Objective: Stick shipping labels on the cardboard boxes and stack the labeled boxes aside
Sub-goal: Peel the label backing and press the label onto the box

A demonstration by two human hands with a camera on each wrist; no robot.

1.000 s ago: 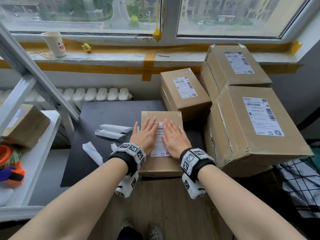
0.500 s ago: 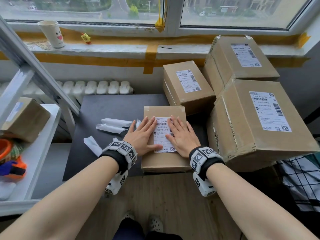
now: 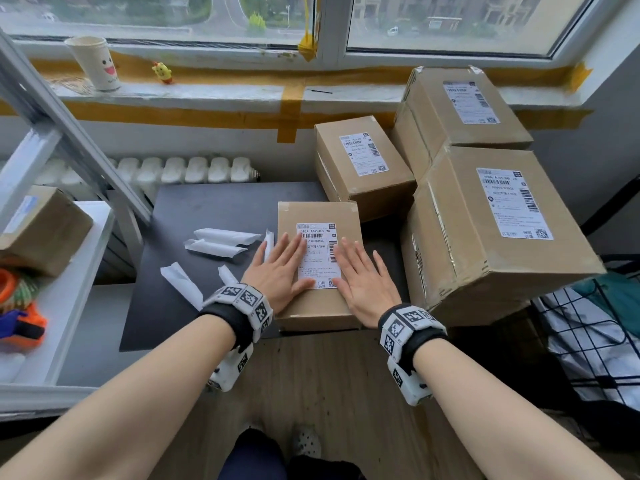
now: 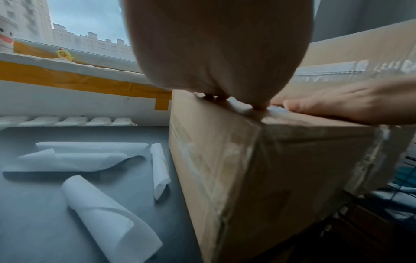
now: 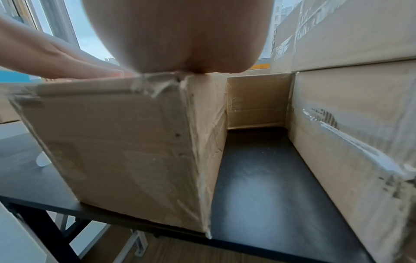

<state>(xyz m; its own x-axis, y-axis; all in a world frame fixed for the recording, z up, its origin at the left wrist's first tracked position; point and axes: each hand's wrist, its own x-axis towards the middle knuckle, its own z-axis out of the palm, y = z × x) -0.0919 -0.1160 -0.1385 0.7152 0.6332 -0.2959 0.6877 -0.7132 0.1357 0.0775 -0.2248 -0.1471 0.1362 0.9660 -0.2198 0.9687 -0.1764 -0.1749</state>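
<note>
A small cardboard box [image 3: 320, 306] stands at the front edge of the black table [image 3: 214, 209]. A white shipping label [image 3: 317, 252] lies on its top. My left hand [image 3: 278, 270] lies flat on the box's left half, its fingers straight, the thumb over the label's lower left edge. My right hand [image 3: 363, 277] lies flat on the right half, fingers straight beside the label's right edge. In the left wrist view the palm hides most of the box top [image 4: 225, 160]. The right wrist view shows the box's front and right sides [image 5: 135, 151].
Three labelled boxes stand to the right: a small one [image 3: 363, 164] behind, a large one [image 3: 495, 223] beside my right hand, another [image 3: 457, 105] at the back. Curled white backing papers [image 3: 221, 240] lie left of the box. A white shelf [image 3: 72, 271] holds another box at the left.
Both hands have slid outward and toward me across the label, uncovering more of its middle and top. The box has not moved.
</note>
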